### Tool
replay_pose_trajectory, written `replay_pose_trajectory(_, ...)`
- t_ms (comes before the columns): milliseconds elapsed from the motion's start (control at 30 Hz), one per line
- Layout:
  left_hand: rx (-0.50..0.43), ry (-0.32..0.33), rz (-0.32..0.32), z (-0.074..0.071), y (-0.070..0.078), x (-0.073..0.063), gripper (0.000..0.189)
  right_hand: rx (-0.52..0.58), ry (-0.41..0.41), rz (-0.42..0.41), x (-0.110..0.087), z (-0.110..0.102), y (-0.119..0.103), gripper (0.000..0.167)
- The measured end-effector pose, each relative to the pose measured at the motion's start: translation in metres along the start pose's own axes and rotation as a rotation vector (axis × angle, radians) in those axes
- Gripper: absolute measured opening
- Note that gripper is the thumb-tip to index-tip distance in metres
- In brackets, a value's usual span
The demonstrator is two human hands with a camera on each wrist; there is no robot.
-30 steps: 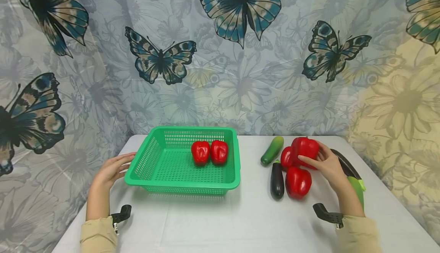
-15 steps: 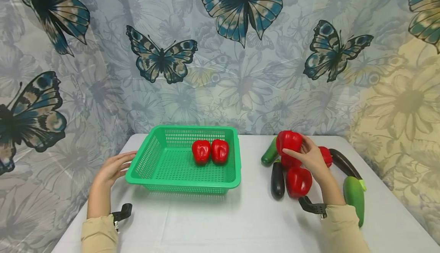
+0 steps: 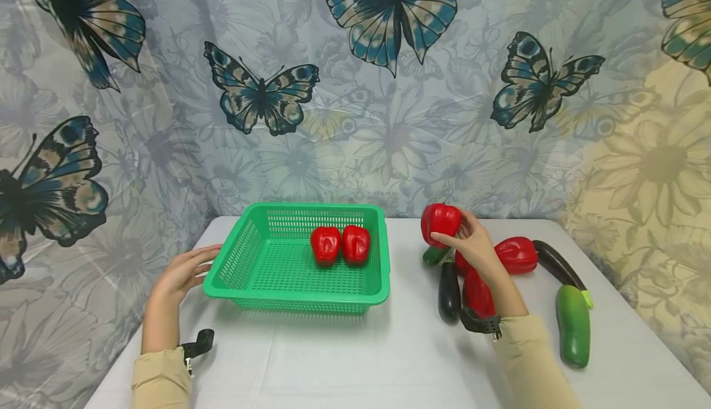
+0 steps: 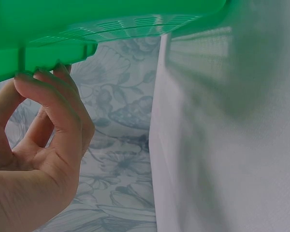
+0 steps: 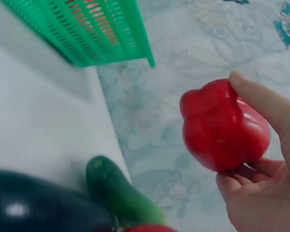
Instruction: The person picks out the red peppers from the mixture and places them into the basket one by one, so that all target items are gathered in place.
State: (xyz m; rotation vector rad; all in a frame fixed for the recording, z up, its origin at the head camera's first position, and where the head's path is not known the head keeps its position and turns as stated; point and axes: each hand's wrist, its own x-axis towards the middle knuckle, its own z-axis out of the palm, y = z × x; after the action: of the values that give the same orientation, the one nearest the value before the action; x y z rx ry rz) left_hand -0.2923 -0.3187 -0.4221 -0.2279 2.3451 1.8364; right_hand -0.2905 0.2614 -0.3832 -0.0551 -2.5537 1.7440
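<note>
My right hand (image 3: pixel 476 242) grips a red bell pepper (image 3: pixel 439 223) and holds it raised above the far side of the table. In the right wrist view the thumb lies on one side of this bell pepper (image 5: pixel 222 130), with fingers beneath it. My left hand (image 3: pixel 180 273) is at the left side of a green perforated basket (image 3: pixel 300 299); in the left wrist view its bent fingertips touch the basket's rim (image 4: pixel 53 55). Two red bell peppers, one left (image 3: pixel 324 247) and one right (image 3: pixel 355 245), lie in the basket's right half.
Below the right hand are a green cucumber (image 3: pixel 435 256), a dark eggplant (image 3: pixel 449 295) and a partly hidden red bell pepper (image 3: pixel 478 295). Farther right lie another red bell pepper (image 3: pixel 516 255), a long eggplant (image 3: pixel 560 265) and a green zucchini (image 3: pixel 573 329). A butterfly-patterned cloth (image 3: pixel 355 168) hangs behind.
My right hand has lifted the red bell pepper from the group and carried it left, toward the basket. The left hand and basket stay where they were.
</note>
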Motion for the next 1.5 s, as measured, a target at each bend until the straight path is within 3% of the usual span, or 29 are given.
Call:
replay_pose_trajectory(833,-0.004,-0.016,0.011,-0.002,-0.003,0.002,0.057,0.071,-0.034,-0.153,0.028,0.057,-0.033,0.089)
replay_pose_trajectory(1500,0.029,-0.01,0.006,-0.002,-0.002,0.0,0.059,0.116,-0.084,-0.24,0.035,0.105,-0.058,0.085)
